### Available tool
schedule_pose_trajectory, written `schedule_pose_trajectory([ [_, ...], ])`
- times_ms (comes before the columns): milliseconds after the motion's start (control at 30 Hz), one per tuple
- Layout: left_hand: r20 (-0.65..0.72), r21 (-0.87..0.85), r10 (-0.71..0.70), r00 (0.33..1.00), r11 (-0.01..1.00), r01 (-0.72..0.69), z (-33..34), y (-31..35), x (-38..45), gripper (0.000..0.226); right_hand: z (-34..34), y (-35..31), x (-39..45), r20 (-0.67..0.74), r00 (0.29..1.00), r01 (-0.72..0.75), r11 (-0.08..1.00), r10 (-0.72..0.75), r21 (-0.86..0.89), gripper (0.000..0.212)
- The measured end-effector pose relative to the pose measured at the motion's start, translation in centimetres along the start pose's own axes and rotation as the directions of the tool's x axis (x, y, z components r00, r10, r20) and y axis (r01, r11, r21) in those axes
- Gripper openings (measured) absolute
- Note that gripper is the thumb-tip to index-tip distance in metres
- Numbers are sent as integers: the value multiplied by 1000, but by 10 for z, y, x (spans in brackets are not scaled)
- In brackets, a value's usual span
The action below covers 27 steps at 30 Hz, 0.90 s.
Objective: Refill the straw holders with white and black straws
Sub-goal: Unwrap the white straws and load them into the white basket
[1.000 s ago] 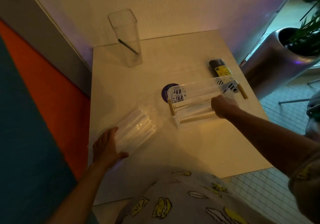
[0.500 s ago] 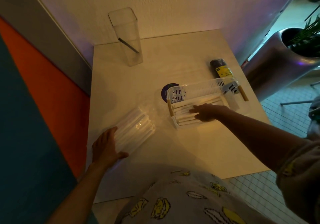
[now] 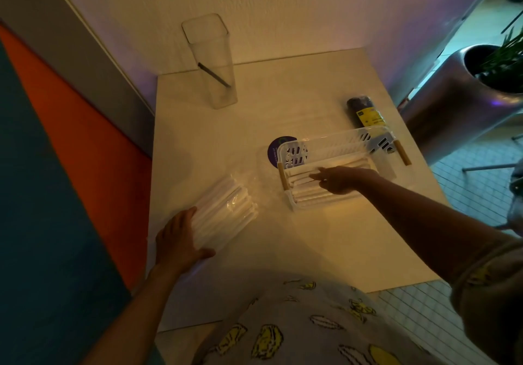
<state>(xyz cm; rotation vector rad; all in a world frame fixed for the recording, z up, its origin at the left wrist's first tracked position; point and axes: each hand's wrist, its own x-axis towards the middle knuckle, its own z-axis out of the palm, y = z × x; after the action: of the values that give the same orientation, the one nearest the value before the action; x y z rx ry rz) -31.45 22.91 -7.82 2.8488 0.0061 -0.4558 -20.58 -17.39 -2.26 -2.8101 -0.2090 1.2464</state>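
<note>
**Right hand in the white basket, left hand on the wrapped bundle**

On the pale table [image 3: 325, 246] a white plastic basket [image 3: 334, 145] with slotted ends and wooden handles sits right of centre. White straws [image 3: 307, 192] lie lengthwise along its floor. The right hand [image 3: 341, 179] reaches into it from the right, palm down, fingers stretched out nearly straight and pointing left, resting on top of the straws; it grips nothing as far as the dim light allows one to see.

Near the table's left front edge lies a bundle of white straws [image 3: 226, 213] in clear plastic wrap, lying at a slant with its far end towards the basket. The left hand [image 3: 178, 241] rests on the near end of this bundle, fingers laid fairly flat along the wrap and the thumb spread out to the right at the bundle's lower edge.

At the back of the table, close to the wall, stands a tall clear square holder [image 3: 212, 62], upright, with a single black straw [image 3: 213, 74] leaning slantwise inside it. Behind the basket's right end lies a dark pack with a yellow label [image 3: 366, 111], probably black straws. A round dark sticker [image 3: 276, 149] shows on the tabletop, partly behind the basket's left end.

Off the table's right side stands a metal planter [image 3: 458, 104] with green leaves.
</note>
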Motion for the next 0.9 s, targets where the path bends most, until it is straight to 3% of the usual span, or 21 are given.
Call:
schedule_pose_trajectory([
  [300, 10, -17, -4, 1000, 1000, 4, 0, 1, 1, 127, 5, -9, -8, 102, 995, 2, 1000, 0, -18, 51],
  [433, 32, -16, -17, 999, 1000, 17, 0, 0, 2, 129, -8, -20, -19, -225, 973, -17, 985, 56, 171, 40],
  [500, 52, -12, -26, 998, 1000, 27, 0, -1, 3, 131, -24, -36, -28, -320, 943, -14, 973, 90, 231, 31],
  [567, 70, -8, -30, 997, 999, 31, 1, -4, 6, 131, -44, -55, -47, -220, 971, -11, 930, 98, 368, 31],
  [633, 73, -3, -19, 997, 1000, 20, 0, -5, 8, 130, -61, -78, -75, 39, 999, 10, 867, -34, 498, 35],
  [700, 68, 1, -7, 998, 1000, 6, -2, -7, 10, 129, -66, -99, -97, 212, 956, 63, 845, -204, 531, 39],
  [767, 66, 6, 1, 998, 1000, -1, -3, -8, 11, 128, -57, -120, -101, 301, 904, 89, 823, -303, 561, 39],
  [833, 73, -3, 6, 997, 1000, -6, -4, -8, 12, 127, -34, -141, -89, 365, 890, 47, 849, -275, 526, 40],
  [900, 76, -32, 10, 997, 999, -7, -5, -6, 12, 127, -3, -158, -69, 342, 923, -4, 886, -175, 464, 43],
])
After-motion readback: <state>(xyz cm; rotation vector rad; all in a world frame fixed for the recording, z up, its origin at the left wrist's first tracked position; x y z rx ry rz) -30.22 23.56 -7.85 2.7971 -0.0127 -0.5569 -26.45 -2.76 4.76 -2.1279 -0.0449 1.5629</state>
